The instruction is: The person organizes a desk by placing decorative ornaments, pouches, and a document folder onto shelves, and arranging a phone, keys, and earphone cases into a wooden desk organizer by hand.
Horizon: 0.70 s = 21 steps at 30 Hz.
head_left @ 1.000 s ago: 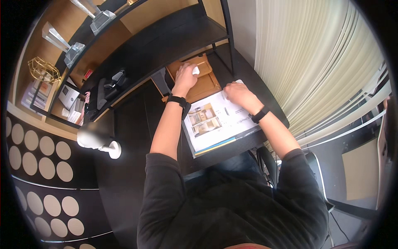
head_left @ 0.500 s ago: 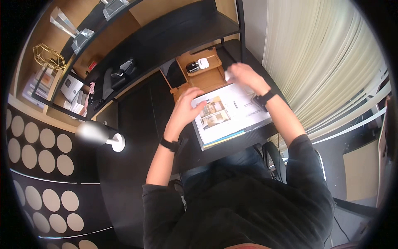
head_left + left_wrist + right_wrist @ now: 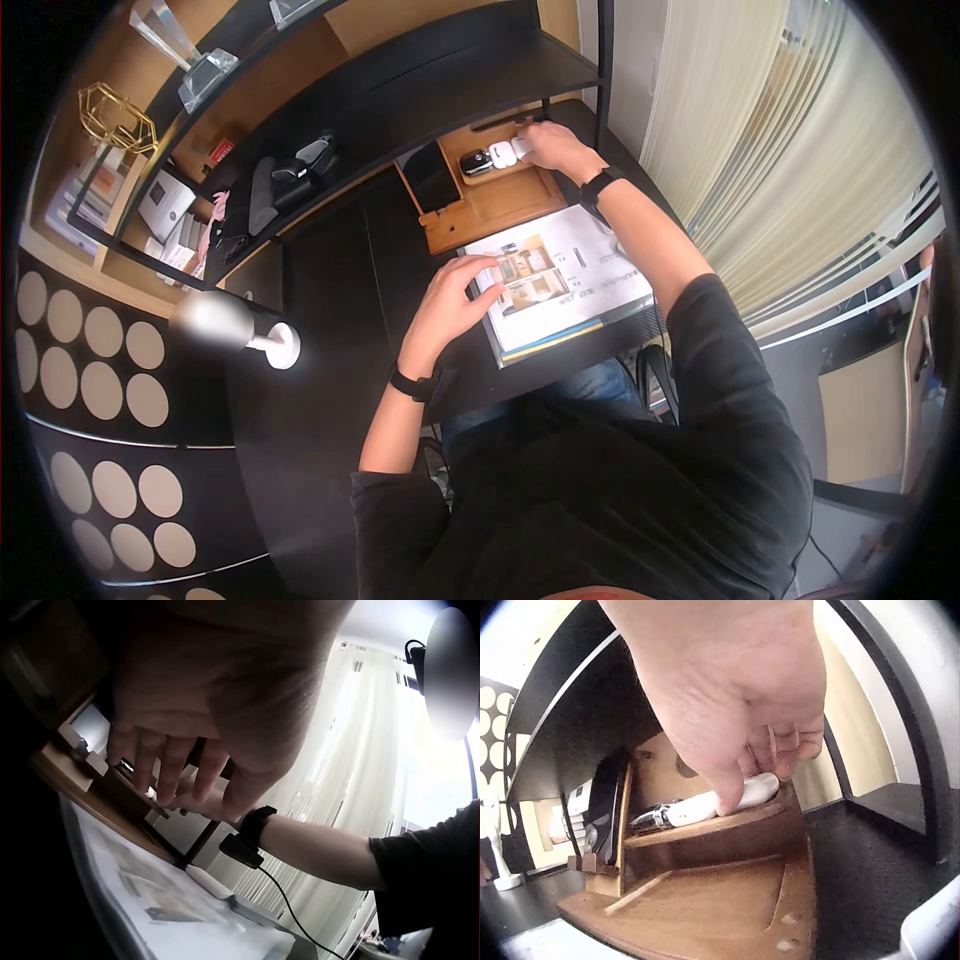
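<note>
Right hand reached out to the raised shelf of a wooden desk organiser at the back of the dark tabletop. Fingers curled and pinching a small white case, with the thumb pressed on its front edge. Case lying flat on that upper shelf, just beside a black-and-silver car key fob, the two apparently touching end to end. Lower tray of the organiser bare wood, with a dark phone standing upright in the slot at its left side.

Left hand resting at the left edge of a printed brochure with room photographs on its open page. Fingers loosely bent and slightly spread, tips touching the page near its corner; gripping nothing. Brochure lying flat on a thin stack of papers near the front edge of the tabletop, just in front of the organiser.

Black band on each wrist. White lamp base standing well to the left; pale vertical blinds on the right.
</note>
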### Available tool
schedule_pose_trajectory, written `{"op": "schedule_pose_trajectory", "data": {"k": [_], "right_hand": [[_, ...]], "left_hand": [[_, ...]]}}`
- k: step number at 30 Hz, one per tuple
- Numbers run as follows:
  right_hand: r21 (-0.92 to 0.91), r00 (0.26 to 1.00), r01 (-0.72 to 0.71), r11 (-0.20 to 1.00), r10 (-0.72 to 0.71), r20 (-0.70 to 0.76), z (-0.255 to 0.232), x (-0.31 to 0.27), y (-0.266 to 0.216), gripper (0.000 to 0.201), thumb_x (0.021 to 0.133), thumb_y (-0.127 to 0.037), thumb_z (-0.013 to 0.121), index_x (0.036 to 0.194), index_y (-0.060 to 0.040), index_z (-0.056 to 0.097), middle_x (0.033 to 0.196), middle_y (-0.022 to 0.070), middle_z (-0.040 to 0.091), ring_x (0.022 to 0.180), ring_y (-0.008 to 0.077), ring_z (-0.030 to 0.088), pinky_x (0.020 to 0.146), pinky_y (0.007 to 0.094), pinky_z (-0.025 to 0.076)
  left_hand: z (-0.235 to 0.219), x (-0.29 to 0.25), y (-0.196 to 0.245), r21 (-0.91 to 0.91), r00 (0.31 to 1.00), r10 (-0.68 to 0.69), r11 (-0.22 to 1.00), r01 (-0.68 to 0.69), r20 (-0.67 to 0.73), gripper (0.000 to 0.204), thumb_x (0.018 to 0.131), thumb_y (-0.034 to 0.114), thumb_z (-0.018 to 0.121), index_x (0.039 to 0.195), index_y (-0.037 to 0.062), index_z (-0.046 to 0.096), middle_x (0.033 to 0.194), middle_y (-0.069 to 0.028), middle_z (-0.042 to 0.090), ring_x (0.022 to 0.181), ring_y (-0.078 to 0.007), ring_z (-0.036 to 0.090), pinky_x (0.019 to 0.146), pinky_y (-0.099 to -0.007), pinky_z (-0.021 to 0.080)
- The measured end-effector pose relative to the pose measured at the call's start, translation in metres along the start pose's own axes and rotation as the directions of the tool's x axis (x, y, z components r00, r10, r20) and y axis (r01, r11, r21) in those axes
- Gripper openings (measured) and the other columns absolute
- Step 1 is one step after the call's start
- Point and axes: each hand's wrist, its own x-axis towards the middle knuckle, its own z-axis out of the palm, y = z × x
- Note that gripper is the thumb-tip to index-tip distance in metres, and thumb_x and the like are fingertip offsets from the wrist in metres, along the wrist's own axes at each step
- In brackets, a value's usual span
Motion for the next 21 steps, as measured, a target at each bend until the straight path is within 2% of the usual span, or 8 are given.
{"op": "schedule_pose_trajectory", "data": {"k": [3,5,6,8,12,14,16,21], "right_hand": [[0.016,1.000,-0.024,1.000,0.024,0.010,0.000,-0.008,0.003,0.041,0.081,-0.019,0.079,0.118,-0.0043,0.070,0.111,0.0196,0.072,0.112,0.0357,0.065,0.096,0.0439,0.052],[0.055,0.944,0.173,0.983,-0.150,-0.295,-0.009,-0.021,0.005,0.037,0.084,-0.022,0.076,0.116,-0.0046,0.071,0.110,0.0201,0.072,0.108,0.0366,0.067,0.093,0.0446,0.053],[0.053,0.946,0.168,0.984,-0.145,-0.291,-0.016,-0.030,0.010,0.037,0.084,-0.022,0.076,0.116,-0.0046,0.071,0.110,0.0201,0.072,0.108,0.0366,0.067,0.093,0.0446,0.053],[0.121,0.999,0.026,0.992,-0.021,-0.048,-0.047,-0.064,0.003,0.039,0.085,-0.030,0.074,0.110,-0.0013,0.070,0.107,0.0205,0.072,0.104,0.0379,0.068,0.090,0.0452,0.054],[-0.210,0.968,-0.172,0.963,0.204,0.144,-0.031,-0.121,0.032,0.046,0.082,-0.041,0.075,0.102,0.0002,0.070,0.103,0.0202,0.074,0.102,0.0360,0.070,0.089,0.0433,0.056],[-0.274,0.967,-0.162,0.948,0.208,0.148,-0.022,-0.141,0.033,0.049,0.080,-0.043,0.076,0.106,-0.0024,0.071,0.101,0.0195,0.074,0.100,0.0345,0.072,0.087,0.0421,0.057],[-0.239,0.943,-0.266,0.934,0.304,0.137,-0.017,-0.153,0.025,0.058,0.076,-0.046,0.079,0.111,-0.0024,0.069,0.097,0.0185,0.075,0.096,0.0338,0.073,0.084,0.0416,0.058],[-0.214,0.960,-0.235,0.948,0.261,0.105,-0.011,-0.154,0.023,0.059,0.072,-0.043,0.077,0.114,-0.0023,0.065,0.087,0.0194,0.074,0.088,0.0345,0.074,0.078,0.0416,0.060]], "left_hand": [[0.002,0.001,-0.006,-0.031,1.000,-0.012,0.999,0.013,0.013,0.036,0.087,0.018,0.075,0.116,-0.0019,0.069,0.121,-0.0198,0.069,0.116,-0.0365,0.064,0.101,-0.0412,0.049],[0.004,0.002,-0.008,-0.042,1.000,-0.008,0.999,0.009,0.026,0.035,0.087,0.017,0.075,0.116,-0.0019,0.069,0.121,-0.0198,0.069,0.116,-0.0365,0.064,0.100,-0.0414,0.049],[0.005,0.001,-0.008,-0.049,1.000,-0.003,0.999,0.004,0.011,0.035,0.087,0.017,0.075,0.116,-0.0019,0.069,0.121,-0.0198,0.069,0.116,-0.0365,0.065,0.100,-0.0411,0.049],[0.006,0.000,-0.011,-0.062,1.000,0.000,0.998,0.000,-0.008,0.035,0.087,0.017,0.074,0.116,-0.0019,0.069,0.120,-0.0198,0.069,0.115,-0.0364,0.065,0.100,-0.0409,0.050],[0.014,0.004,-0.015,-0.070,1.000,0.011,0.997,-0.010,0.015,0.035,0.087,0.016,0.074,0.116,-0.0029,0.068,0.120,-0.0192,0.070,0.114,-0.0362,0.066,0.099,-0.0396,0.050],[0.019,0.009,-0.013,-0.073,0.999,0.025,0.997,-0.023,0.024,0.035,0.087,0.015,0.074,0.115,-0.0033,0.068,0.120,-0.0191,0.070,0.113,-0.0361,0.066,0.099,-0.0392,0.050],[0.026,0.011,-0.008,-0.145,0.999,0.004,0.989,0.004,0.055,0.035,0.087,0.015,0.074,0.116,-0.0033,0.068,0.119,-0.0194,0.070,0.113,-0.0356,0.066,0.099,-0.0393,0.050],[0.026,0.004,-0.002,-0.114,0.999,0.024,0.993,-0.018,0.046,0.035,0.087,0.015,0.074,0.117,-0.0020,0.068,0.119,-0.0194,0.070,0.114,-0.0354,0.065,0.099,-0.0400,0.050]]}}
